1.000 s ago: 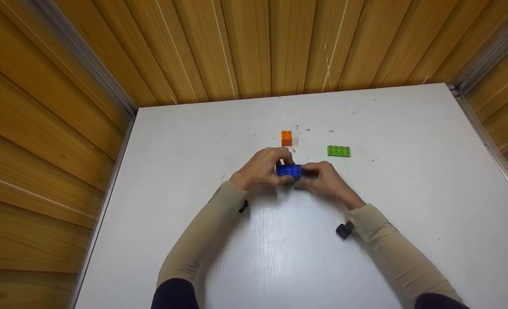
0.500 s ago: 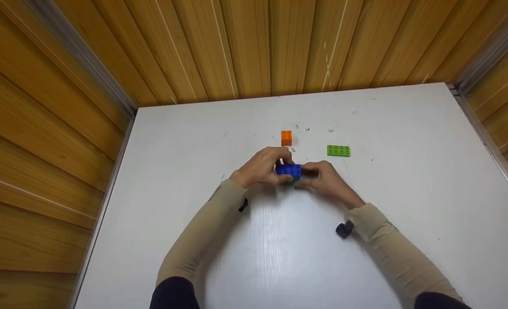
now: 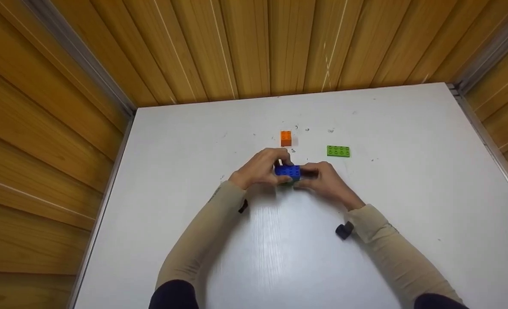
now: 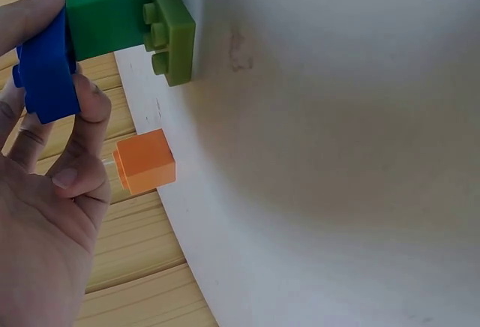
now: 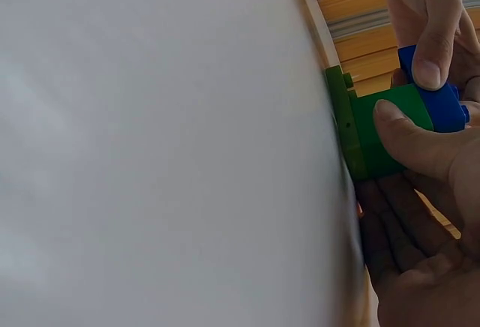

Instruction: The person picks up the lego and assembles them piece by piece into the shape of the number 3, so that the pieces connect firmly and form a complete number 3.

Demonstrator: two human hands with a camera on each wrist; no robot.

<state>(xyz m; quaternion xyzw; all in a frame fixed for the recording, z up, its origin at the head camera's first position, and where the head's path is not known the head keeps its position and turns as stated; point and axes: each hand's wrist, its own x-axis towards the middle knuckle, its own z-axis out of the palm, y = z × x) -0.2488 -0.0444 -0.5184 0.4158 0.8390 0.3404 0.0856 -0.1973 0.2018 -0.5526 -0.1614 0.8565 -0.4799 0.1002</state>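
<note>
The fingers of the left hand [image 3: 260, 167] pinch a royal-blue plastic studded brick [image 4: 46, 72] on my left-wrist feed, while the right hand [image 3: 326, 177] grips the tall dark green plastic brick [image 4: 109, 16], its thumb across the side. I judge the overhang to be the risk: if the left hand presses on the blue end jutting past the dark green brick, it could lever the joint loose or tip the stack; a slack right-hand grip would let it twist. The blue brick sits atop the dark green brick, offset toward the left hand; I can't tell whether it is fully seated. Beneath the dark green brick, a thin lime-green studded plate [image 4: 180, 34] shows bare studs. An orange plastic block [image 3: 285, 138] stands beyond the dark green brick, and a loose bright-green flat plate [image 3: 338, 151] lies beyond it to the right.
</note>
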